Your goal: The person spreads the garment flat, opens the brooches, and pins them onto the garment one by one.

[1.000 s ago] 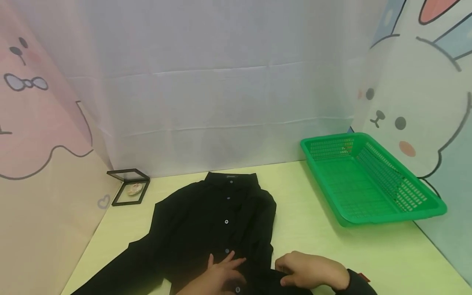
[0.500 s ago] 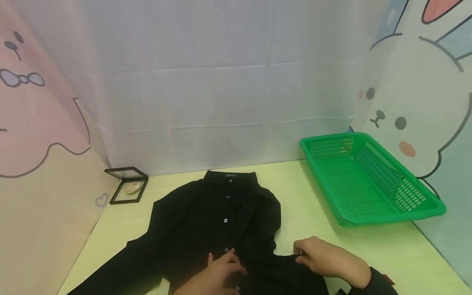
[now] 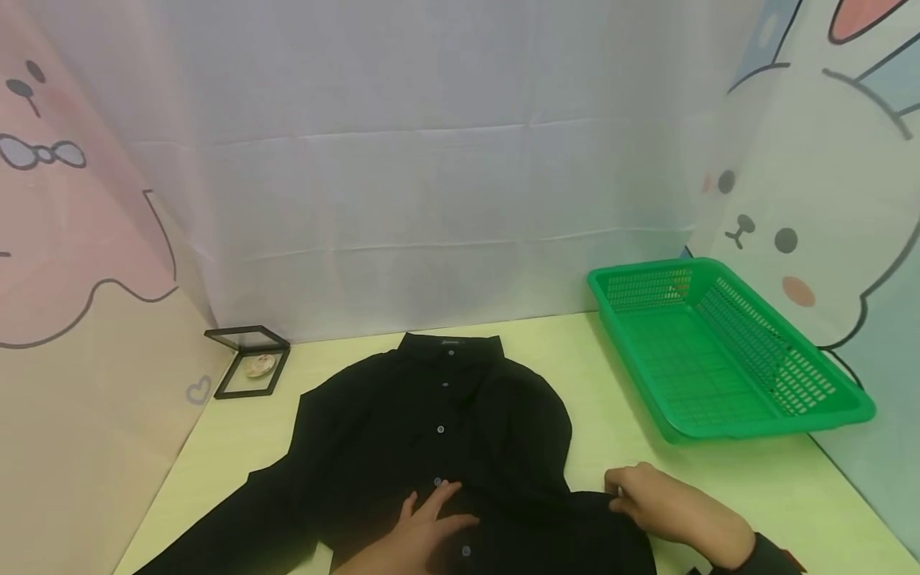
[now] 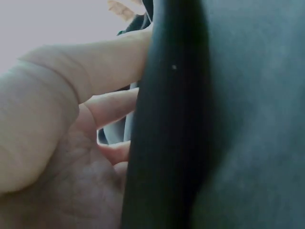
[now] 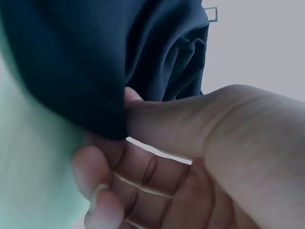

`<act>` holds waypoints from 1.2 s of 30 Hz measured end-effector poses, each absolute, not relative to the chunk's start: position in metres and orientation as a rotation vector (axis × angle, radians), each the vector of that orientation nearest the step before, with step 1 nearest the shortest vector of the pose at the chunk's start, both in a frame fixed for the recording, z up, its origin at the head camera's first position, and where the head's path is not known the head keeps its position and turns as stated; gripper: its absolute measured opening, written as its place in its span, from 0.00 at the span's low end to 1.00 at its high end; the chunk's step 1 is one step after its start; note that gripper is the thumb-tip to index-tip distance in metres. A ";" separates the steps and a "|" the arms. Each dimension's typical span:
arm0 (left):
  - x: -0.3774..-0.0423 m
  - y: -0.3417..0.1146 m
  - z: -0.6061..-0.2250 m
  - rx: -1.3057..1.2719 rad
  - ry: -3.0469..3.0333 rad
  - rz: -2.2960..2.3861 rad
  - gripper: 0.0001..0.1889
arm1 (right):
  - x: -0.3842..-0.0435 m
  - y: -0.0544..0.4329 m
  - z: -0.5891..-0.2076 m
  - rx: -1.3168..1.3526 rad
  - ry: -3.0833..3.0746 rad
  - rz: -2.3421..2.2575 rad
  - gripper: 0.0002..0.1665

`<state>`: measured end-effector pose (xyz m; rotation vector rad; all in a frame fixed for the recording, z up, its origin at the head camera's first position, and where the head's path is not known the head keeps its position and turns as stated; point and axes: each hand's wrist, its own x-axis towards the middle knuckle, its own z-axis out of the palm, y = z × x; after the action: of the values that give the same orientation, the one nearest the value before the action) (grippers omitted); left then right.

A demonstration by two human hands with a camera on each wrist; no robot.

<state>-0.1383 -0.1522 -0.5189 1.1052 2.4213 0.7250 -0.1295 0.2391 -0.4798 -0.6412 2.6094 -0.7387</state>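
Note:
A black button-up shirt [image 3: 388, 431] lies front up on the table, collar at the far end. One sleeve [image 3: 230, 511] stretches toward the lower left. With fingers spread, my left hand [image 3: 420, 535] rests on the shirt front near the button row. The left wrist view has dark cloth [image 4: 167, 119] partly covering that hand's fingertips. To the right, my right hand [image 3: 668, 503] pinches the edge of the other sleeve [image 3: 611, 527]. Close up in the right wrist view, thumb and forefinger grip the dark fabric [image 5: 81, 62], while the other fingers curl below.
A green plastic basket [image 3: 711, 431] stands at the back right against a curtain with a rabbit print. At the back left sits a small black frame case [image 3: 244, 393], lid raised, with a round pale item [image 3: 260, 366] in it. White curtain [image 3: 431, 192] closes the back.
My right hand has moved right, drawing the sleeve outward, so the shirt's right side has spread wider. My left hand has stayed on the shirt front, its fingers now more spread.

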 end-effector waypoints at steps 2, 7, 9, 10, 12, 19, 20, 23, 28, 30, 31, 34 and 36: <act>-0.139 -0.155 -0.526 1.107 2.409 0.745 0.35 | -0.127 0.246 -0.482 -0.630 2.602 -0.765 0.08; -0.141 -0.160 -0.543 1.095 2.401 0.802 0.36 | -0.122 0.254 -0.484 -0.650 2.545 -0.856 0.07; -0.141 -0.160 -0.543 1.063 2.398 0.805 0.37 | -0.121 0.251 -0.484 -0.669 2.526 -0.905 0.04; -0.141 -0.159 -0.541 1.045 2.394 0.804 0.37 | -0.121 0.249 -0.484 -0.685 2.525 -0.927 0.03; -0.139 -0.154 -0.530 0.997 2.377 0.775 0.37 | -0.122 0.244 -0.485 -0.718 2.538 -0.954 0.08; -0.133 -0.123 -0.484 1.066 2.364 0.592 0.35 | -0.121 0.205 -0.486 -0.998 2.466 -0.880 0.15; -0.133 -0.118 -0.481 1.133 2.377 0.579 0.33 | -0.120 0.198 -0.486 -1.042 2.443 -0.871 0.15; -0.132 -0.106 -0.480 1.343 2.370 0.556 0.31 | -0.116 0.180 -0.484 -1.112 2.380 -0.866 0.14; -0.127 -0.093 -0.488 1.516 2.301 0.464 0.29 | -0.108 0.169 -0.477 -1.126 2.331 -0.880 0.16; -0.125 -0.093 -0.491 1.576 2.321 0.401 0.26 | -0.108 0.171 -0.474 -1.132 2.328 -0.892 0.17; -0.125 -0.094 -0.492 1.608 2.337 0.380 0.23 | -0.109 0.173 -0.473 -1.131 2.333 -0.910 0.16; -0.124 -0.099 -0.496 1.651 2.375 0.339 0.19 | -0.118 0.181 -0.470 -1.059 2.351 -0.975 0.10; -0.123 -0.101 -0.496 1.619 2.364 0.337 0.22 | -0.126 0.186 -0.471 -0.960 2.379 -1.023 0.05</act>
<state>-0.1231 -0.1008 -0.4960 1.6189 2.3644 0.3365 -0.1258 0.1865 -0.4714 -0.9598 2.3787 -1.0231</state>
